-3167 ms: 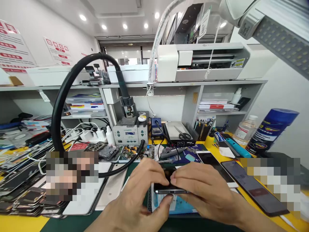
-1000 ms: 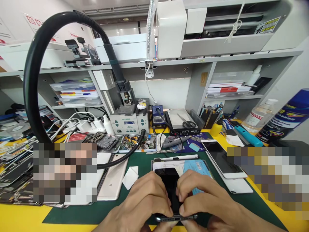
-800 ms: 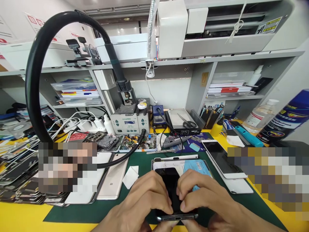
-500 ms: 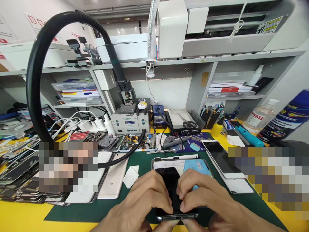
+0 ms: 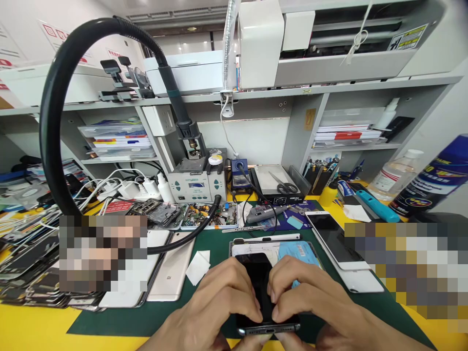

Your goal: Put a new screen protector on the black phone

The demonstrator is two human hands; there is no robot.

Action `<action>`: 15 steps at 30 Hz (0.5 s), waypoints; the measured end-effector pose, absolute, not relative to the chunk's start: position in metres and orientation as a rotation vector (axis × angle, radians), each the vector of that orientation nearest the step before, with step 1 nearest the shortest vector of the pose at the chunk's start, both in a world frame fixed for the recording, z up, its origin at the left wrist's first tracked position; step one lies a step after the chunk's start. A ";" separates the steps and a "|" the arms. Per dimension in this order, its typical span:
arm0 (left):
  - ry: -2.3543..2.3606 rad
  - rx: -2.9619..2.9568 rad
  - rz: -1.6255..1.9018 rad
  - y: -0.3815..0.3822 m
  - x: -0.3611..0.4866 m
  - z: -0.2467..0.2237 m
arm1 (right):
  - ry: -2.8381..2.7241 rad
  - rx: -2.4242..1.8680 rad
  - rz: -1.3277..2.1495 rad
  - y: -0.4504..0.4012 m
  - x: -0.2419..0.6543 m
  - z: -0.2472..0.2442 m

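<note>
A black smartphone (image 5: pixel 260 275) is gripped between both hands, its charging-port edge turned toward me and its screen facing up. My left hand (image 5: pixel 223 297) is closed around the phone's left side, with bent fingertips on the glass and the thumb under the bottom edge. On the other side my right hand (image 5: pixel 310 297) mirrors this, fingers curled on the screen and thumb below. Behind the phone lies a pad with a white-and-blue surface (image 5: pixel 302 251), partly covered by the hands. A white stick-like tool (image 5: pixel 270 238) rests along its far edge.
The green mat (image 5: pixel 215 234) also bears a gold phone (image 5: pixel 171 268), white tissue (image 5: pixel 198 267) and a white-framed phone (image 5: pixel 338 239). A hot-air station (image 5: pixel 197 183) stands behind, its black hose (image 5: pixel 51 122) arching at left. Bottles and a spray can (image 5: pixel 431 178) stand right. Stacked phone parts crowd the left.
</note>
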State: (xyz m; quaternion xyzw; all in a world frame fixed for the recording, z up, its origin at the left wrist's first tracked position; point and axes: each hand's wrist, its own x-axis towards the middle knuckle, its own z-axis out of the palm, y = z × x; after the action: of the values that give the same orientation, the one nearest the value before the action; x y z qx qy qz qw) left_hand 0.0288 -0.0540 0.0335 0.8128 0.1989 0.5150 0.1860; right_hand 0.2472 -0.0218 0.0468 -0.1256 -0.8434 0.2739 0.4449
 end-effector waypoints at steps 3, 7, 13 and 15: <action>0.582 2.309 1.451 -0.054 0.028 0.033 | -2.109 -0.305 0.688 -0.022 0.247 0.046; 0.604 2.336 1.438 -0.055 0.028 0.033 | -2.098 -0.283 0.696 -0.023 0.249 0.045; 0.621 2.340 1.431 -0.057 0.028 0.032 | -2.106 -0.290 0.686 -0.022 0.248 0.048; 0.625 2.345 1.426 -0.057 0.029 0.032 | -2.109 -0.283 0.692 -0.021 0.247 0.049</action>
State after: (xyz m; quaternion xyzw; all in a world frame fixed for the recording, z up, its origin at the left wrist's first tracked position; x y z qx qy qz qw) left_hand 0.0287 -0.0575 0.0325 0.8220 0.2192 0.4997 0.1628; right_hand 0.2471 -0.0212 0.0493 -0.1140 -0.8479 0.2783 0.4366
